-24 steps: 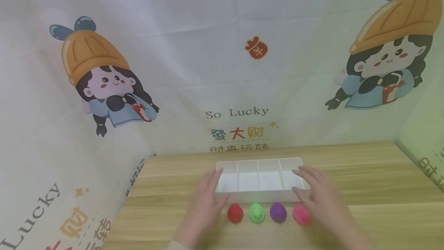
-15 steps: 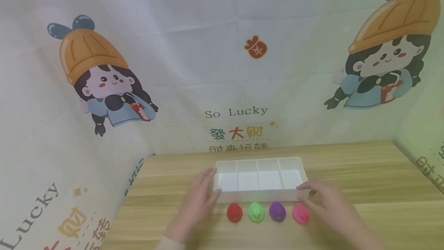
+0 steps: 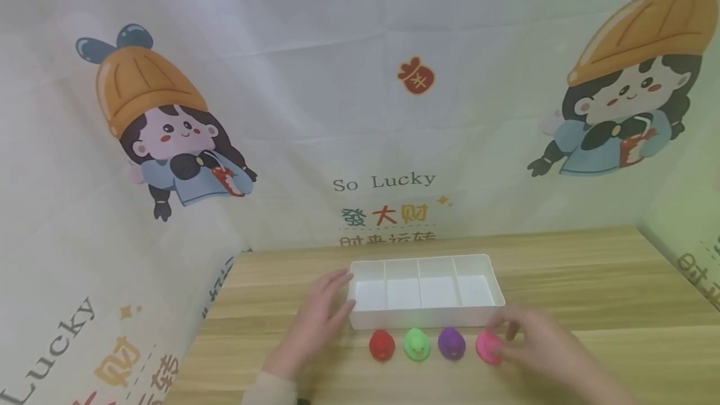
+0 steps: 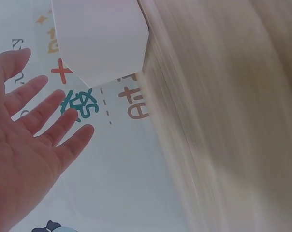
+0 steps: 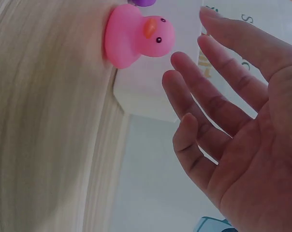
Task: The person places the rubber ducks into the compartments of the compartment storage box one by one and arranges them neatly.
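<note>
My right hand (image 3: 533,337), fingers spread and slightly bent, reaches beside the pink rubber duck (image 3: 487,346). In the right wrist view that duck (image 5: 124,38) sits upright, with a gap between it and the fingertips. At the left end of a white box with compartments (image 3: 424,317), my left hand (image 3: 322,310) has its fingers extended. The left wrist view shows the open palm (image 4: 32,150) beside the box's end wall (image 4: 105,41). A red duck (image 3: 382,345), a green duck (image 3: 417,345) and a purple duck (image 3: 452,344) line up left of the pink one.
All stand on a wood-grain table (image 3: 270,286). The box lies just behind the row of ducks. A pale printed cloth (image 3: 315,111) hangs behind and at both sides of the table.
My right hand has left the box's right end and come down beside the pink duck. The left hand has shifted slightly left, off the box's front corner. Box and ducks stay put.
</note>
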`<state>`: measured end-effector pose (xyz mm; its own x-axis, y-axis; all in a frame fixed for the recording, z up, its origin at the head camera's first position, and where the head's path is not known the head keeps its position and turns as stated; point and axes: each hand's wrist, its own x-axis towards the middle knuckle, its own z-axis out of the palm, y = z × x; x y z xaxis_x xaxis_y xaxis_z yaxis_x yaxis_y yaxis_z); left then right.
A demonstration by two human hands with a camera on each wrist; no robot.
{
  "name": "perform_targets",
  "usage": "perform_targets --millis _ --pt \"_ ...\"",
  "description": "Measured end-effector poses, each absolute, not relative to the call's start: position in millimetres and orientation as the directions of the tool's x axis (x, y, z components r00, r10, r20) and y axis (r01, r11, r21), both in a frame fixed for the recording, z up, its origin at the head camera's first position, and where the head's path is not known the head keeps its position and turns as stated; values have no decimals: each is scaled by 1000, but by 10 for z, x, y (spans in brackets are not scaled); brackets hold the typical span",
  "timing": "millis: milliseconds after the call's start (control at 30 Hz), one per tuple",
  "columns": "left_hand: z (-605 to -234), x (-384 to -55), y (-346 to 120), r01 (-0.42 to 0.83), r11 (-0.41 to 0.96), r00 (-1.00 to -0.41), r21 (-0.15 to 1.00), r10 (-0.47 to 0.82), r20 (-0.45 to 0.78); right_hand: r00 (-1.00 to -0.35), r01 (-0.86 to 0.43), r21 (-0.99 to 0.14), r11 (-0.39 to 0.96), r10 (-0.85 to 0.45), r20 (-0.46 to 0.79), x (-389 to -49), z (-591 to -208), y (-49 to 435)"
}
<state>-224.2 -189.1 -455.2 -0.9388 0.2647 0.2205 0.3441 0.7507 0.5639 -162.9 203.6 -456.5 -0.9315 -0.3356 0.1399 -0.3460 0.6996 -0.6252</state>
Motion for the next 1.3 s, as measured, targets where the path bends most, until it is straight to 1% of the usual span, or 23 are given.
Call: perform_targets --millis 133,400,533,700,867,1067,1200,1300 --pt "-4563 -2277 -1916 339 747 -941 571 269 207 -928 -341 -650 679 -353 118 -1645 -4614 2044" --pt "-4608 -2322 -1886 337 726 -941 600 285 184 -934 -333 -612 718 -340 109 -1635 -4667 2067" --pt "-4632 -2314 -1879 343 733 -939 587 294 181 -937 -329 -601 729 -330 114 -1626 -4675 2060" --pt "-4665 -2323 -1875 359 734 -933 577 304 194 -949 -297 -588 753 -302 91 -1620 -4682 2042" --pt "-4692 -2332 -1881 381 737 -924 558 312 219 -952 -280 -610 741 -295 79 -1613 -4686 2002" --pt "-4721 -2336 -1893 374 744 -927 554 312 207 -952 -276 -621 734 -297 73 -1605 -4694 1948" --pt "-4703 -2345 -1896 354 741 -935 570 292 202 -958 -256 -614 746 -279 61 -1625 -4704 1944" --pt "-4690 -2352 -1900 332 737 -943 588 272 191 -955 -270 -615 741 -289 71 -1635 -4711 1960"
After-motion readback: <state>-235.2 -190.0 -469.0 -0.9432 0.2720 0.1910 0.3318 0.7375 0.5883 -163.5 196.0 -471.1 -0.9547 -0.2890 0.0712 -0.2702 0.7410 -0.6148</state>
